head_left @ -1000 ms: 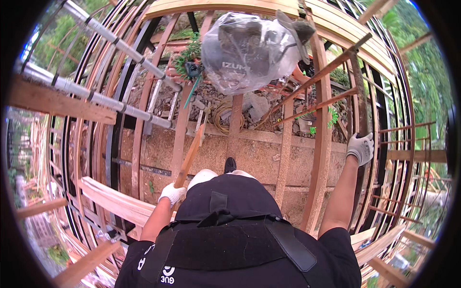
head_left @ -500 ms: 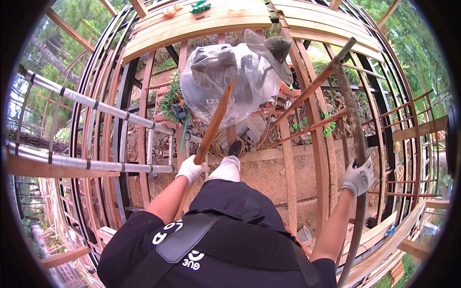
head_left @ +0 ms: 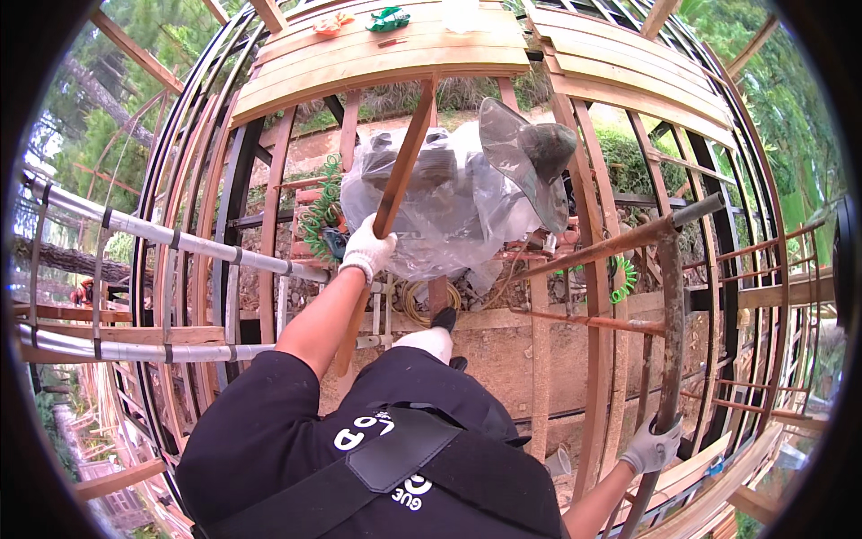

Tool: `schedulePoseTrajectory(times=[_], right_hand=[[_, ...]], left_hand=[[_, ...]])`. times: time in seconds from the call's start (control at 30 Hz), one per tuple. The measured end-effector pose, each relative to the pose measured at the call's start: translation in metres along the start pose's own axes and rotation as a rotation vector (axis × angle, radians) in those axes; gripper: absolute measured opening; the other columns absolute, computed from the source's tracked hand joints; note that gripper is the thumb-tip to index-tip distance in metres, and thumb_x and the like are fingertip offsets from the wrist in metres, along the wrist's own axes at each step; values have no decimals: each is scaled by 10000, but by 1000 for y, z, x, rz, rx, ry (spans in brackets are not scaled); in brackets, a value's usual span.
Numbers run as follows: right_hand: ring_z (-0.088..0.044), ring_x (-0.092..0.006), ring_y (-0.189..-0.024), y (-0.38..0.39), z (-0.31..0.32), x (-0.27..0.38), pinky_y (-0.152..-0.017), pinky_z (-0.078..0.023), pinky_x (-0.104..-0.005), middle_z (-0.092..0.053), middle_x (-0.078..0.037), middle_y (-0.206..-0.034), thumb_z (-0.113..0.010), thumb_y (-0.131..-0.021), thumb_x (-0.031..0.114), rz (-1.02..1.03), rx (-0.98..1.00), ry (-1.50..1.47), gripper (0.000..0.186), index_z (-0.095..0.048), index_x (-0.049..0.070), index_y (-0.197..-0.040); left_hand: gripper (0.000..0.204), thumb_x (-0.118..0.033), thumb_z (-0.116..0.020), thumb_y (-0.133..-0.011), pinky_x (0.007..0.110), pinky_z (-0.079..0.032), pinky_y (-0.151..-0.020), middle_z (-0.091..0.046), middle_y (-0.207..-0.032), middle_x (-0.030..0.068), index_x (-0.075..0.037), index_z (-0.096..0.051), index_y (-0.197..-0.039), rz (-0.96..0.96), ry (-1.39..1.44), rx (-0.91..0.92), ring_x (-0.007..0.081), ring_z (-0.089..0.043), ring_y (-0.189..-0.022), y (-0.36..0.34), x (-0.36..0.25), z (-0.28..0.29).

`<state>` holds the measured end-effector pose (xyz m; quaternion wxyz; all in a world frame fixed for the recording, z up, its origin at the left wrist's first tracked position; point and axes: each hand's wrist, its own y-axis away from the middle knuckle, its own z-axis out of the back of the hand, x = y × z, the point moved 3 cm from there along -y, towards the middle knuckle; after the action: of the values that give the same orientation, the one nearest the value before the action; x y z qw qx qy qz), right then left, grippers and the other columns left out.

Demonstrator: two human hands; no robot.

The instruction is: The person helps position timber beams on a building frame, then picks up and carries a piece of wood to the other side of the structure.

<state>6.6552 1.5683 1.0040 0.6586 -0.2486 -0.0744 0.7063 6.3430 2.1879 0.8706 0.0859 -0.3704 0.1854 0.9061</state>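
Note:
My left hand (head_left: pixel 368 250), in a white work glove, grips a long reddish-brown wooden slat (head_left: pixel 401 171) that points up toward a platform of wooden planks (head_left: pixel 386 54). My right hand (head_left: pixel 653 446), in a grey glove, is closed around a rusty vertical metal pipe (head_left: pixel 672 323) of a scaffold frame at the lower right. Below me a person in a wide-brimmed grey hat (head_left: pixel 530 153) stands beside a bundle wrapped in clear plastic (head_left: pixel 440 207). My black shirt and one white-socked foot fill the lower middle.
A curved frame of wooden ribs (head_left: pixel 269 180) surrounds me. Silver metal poles (head_left: pixel 171 238) run across the left. A rusty cross pipe (head_left: pixel 611 247) meets the vertical one. Green coiled hoses (head_left: pixel 319 216) hang below. Small orange and green items (head_left: pixel 359 20) lie on the planks.
The view has tilted upward, bringing the plank platform into sight. My left hand has raised the slat higher toward the planks. My right hand has slid lower on the pipe.

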Motion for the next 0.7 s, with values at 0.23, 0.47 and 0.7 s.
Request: schedulePoseTrajectory(times=[0.23, 0.47, 0.7], right_hand=[[-665, -344, -1015, -11, 19, 25, -896, -510, -475, -710, -136, -1094, -798, -788, 340, -81, 1, -7, 503, -668, 68, -1191], [-679, -366, -897, 1, 14, 8, -773, -530, -471, -717, -141, -983, -795, -807, 361, -300, 53, 223, 388, -702, 99, -1077], [-657, -336, -1055, 0, 3, 26, -952, -493, -478, -720, -121, -1081, -851, -702, 308, -318, -130, 307, 470, -715, 90, -1096]], left_hand=[[554, -274, -700, -828, 396, -504, -983, -693, -1186, 193, -114, -584, -1346, -110, -89, 52, 352, -659, -1127, -90, -79, -25], [396, -222, -666, -808, 441, -530, -893, -704, -1074, 184, -118, -667, -1190, -370, -220, 125, 373, -673, -1014, -214, -132, -91], [415, -229, -714, -840, 308, -517, -680, -658, -818, 6, -89, -652, -1226, -339, -288, 245, 114, -623, -715, -266, -86, -115]])
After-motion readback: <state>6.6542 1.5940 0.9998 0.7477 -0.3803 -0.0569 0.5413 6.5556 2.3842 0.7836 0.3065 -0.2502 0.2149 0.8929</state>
